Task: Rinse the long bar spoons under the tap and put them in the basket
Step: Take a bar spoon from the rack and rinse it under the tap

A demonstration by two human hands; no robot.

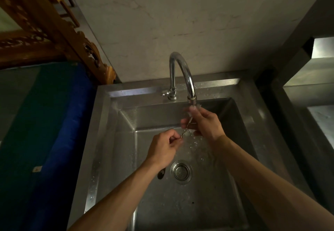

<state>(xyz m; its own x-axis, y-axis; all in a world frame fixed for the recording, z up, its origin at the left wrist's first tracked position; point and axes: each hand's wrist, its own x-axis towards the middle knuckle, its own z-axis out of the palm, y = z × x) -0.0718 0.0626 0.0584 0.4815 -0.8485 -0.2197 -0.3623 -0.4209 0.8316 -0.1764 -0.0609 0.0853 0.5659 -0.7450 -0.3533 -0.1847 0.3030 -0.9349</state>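
Observation:
A thin long bar spoon [187, 128] slants between my two hands over the steel sink [115, 140]. My left hand [163, 149] pinches its lower end. My right hand [204, 122] is closed around its upper part right under the tap [182, 71], where running water splashes over my fingers. The spoon's upper end is hidden by water and fingers. Another spoon bowl [161, 174] lies on the sink bottom by the drain [181, 171], partly hidden under my left wrist. No basket is in view.
The sink is wet, with droplets on its rim. A blue and green surface [54, 122] lies to the left, below a carved wooden frame [54, 32]. A steel counter [310, 90] stands to the right. A plain wall rises behind the tap.

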